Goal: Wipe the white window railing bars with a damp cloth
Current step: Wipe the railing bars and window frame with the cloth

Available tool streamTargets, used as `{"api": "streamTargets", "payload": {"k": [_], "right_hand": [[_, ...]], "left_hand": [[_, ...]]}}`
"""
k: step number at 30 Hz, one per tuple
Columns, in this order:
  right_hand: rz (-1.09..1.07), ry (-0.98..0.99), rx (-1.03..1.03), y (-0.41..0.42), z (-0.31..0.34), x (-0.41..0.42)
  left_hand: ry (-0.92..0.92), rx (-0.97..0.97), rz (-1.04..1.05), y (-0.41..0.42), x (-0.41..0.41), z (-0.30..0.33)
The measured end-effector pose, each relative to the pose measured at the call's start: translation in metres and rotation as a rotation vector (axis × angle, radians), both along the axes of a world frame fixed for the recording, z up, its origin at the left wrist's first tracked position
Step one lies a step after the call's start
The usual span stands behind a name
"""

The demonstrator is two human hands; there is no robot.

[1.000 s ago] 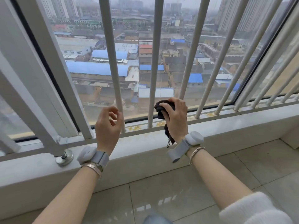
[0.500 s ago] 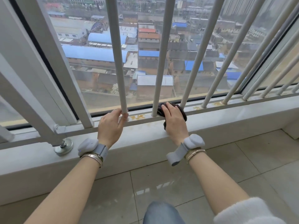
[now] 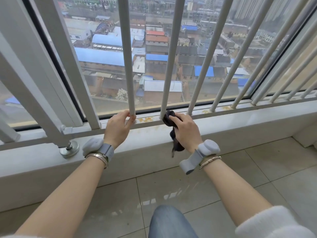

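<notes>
The right hand [image 3: 186, 130] grips a dark cloth [image 3: 171, 119] against a white bar [image 3: 169, 66]. The left hand [image 3: 118, 127] pinches the neighbouring bar [image 3: 127, 57] at its base.

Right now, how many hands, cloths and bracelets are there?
Hands: 2, left hand holding a bar, right hand holding the cloth
Cloth: 1
Bracelets: 2
Total: 5
</notes>
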State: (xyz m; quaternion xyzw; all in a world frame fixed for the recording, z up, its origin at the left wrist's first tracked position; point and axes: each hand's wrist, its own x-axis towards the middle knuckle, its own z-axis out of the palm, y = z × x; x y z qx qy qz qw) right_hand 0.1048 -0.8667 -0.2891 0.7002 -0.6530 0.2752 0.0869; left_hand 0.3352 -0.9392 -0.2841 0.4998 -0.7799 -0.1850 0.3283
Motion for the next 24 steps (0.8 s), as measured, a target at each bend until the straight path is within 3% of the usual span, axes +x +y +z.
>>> {"api": "streamTargets", "payload": {"k": [2, 5, 9, 11, 15, 17, 21, 24], "right_hand": [[-0.017, -0.207, 0.027, 0.014, 0.009, 0.007], [-0.059, -0.419, -0.197, 0.027, 0.024, 0.022], [-0.009, -0.159, -0.388, 0.004, 0.024, 0.051], [0.017, -0.112, -0.312, -0.014, 0.010, 0.065], [0.061, -0.217, -0.017, -0.031, -0.017, 0.108], [0.111, -0.120, 0.079, -0.028, -0.019, 0.111], [0.116, 0.161, -0.071, -0.022, -0.019, 0.063], [0.000, 0.029, -0.099, -0.023, -0.021, 0.083]], "left_hand": [[0.076, 0.011, 0.010, 0.004, 0.006, 0.006], [0.161, -0.140, 0.021, 0.018, 0.015, 0.015], [0.234, -0.311, 0.070, 0.030, 0.035, 0.018], [0.203, -0.320, 0.095, 0.029, 0.042, 0.014], [-0.005, -0.287, 0.044, 0.024, 0.043, -0.001], [-0.105, -0.269, 0.041, 0.023, 0.040, -0.011], [-0.163, -0.274, 0.044, 0.023, 0.040, -0.020], [-0.186, -0.272, 0.046, 0.023, 0.040, -0.019]]}}
